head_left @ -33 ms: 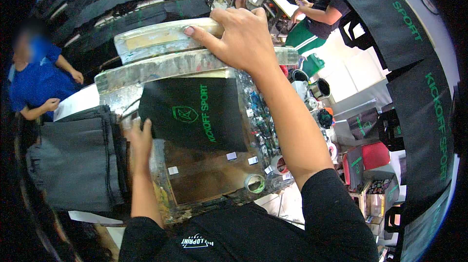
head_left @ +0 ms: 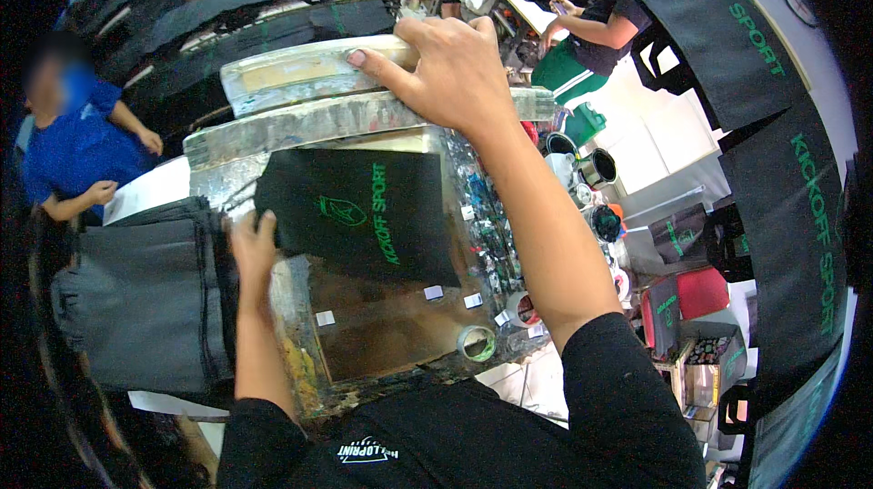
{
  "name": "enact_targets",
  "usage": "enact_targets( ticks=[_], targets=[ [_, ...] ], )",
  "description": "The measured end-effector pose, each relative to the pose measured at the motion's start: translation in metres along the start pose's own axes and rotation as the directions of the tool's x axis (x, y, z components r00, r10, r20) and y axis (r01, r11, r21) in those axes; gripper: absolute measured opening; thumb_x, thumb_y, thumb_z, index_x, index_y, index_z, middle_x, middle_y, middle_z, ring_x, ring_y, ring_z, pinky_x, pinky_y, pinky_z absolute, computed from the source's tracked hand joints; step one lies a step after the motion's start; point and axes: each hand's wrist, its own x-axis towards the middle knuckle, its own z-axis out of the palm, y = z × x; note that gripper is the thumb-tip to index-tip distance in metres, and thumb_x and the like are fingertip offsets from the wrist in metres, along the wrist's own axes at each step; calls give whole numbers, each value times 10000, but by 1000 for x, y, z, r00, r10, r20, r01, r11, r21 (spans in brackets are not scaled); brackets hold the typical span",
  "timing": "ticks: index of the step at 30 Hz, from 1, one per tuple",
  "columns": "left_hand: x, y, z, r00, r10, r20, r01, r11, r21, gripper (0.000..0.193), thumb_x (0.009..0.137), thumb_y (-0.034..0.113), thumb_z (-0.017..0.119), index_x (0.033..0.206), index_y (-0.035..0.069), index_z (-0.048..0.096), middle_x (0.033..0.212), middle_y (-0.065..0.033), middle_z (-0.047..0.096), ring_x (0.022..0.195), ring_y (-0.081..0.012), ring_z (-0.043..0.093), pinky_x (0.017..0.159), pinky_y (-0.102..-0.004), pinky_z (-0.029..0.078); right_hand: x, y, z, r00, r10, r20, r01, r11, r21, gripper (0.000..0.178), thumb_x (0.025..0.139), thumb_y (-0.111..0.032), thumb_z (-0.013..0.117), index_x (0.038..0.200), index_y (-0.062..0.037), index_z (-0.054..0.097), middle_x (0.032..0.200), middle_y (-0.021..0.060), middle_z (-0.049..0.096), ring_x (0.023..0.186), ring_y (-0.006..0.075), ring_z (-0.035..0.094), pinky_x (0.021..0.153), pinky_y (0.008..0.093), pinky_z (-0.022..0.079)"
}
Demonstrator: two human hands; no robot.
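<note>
In the head view, the black fabric piece (head_left: 414, 239), printed with green crest and lettering, lies askew toward nine o'clock over a brown board (head_left: 391, 325). The right hand (head_left: 455, 71), at twelve, clamps a stained frame (head_left: 291, 131); the blurred left hand (head_left: 254, 236), at nine, meets the fabric's edge, its grip unclear. Past two, an open can (head_left: 597, 165) looks dark inside.

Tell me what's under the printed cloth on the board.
Past the near edge of the cloth, the brown board shows and likely continues beneath; what lies directly underneath is covered and cannot be seen.
</note>
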Motion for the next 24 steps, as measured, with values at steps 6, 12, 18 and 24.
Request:
enact_targets(
  ticks=[6, 12, 18, 24],
  targets=[
    [1, 46, -160, 984, -159, -75, 104, 872, -477, 311, 1035, 170, 671, 1247, -56, 700, 1090, -67, 748, 909, -158, 694, 825, -305, 551, -11, -5, -9, 1000, 15, 4, -15, 999, -28, 642, 938, -687, 620, 838, -64, 735, 823, 151, 723, 863, 329, 678, 852, 475, 393],
    [-65, -31, -295, 845, -379, -378, 176, 864, -473, 499, 1021, 228, 711, 1417, -49, 588, 1062, -44, 723, 852, -137, 669, 663, -282, 518, -19, -16, -8, 999, 39, 28, -39, 999, 17, 638, 936, -698, 600, 876, -81, 750, 837, 145, 731, 871, 327, 695, 902, 499, 398],
    [-65, -177, -327, 686, -511, -518, 331, 853, -404, 537, 1013, 271, 719, 1414, -60, 585, 1107, -101, 706, 878, -197, 658, 710, -345, 511, -28, -17, -20, 998, 40, 47, -38, 999, -32, 544, 951, -626, 648, 880, -90, 713, 860, 137, 728, 869, 320, 678, 862, 473, 382],
    [-96, -230, -321, 628, -349, -696, 488, 873, 3, 774, 997, 391, 739, 1529, -97, 455, 1460, -313, 564, 1351, -439, 561, 1145, -478, 435, -30, -22, -22, 1000, -6, -12, 6, 1000, -22, 537, 949, -600, 657, 893, -69, 714, 859, 166, 717, 870, 350, 673, 850, 486, 396]
  ],
)
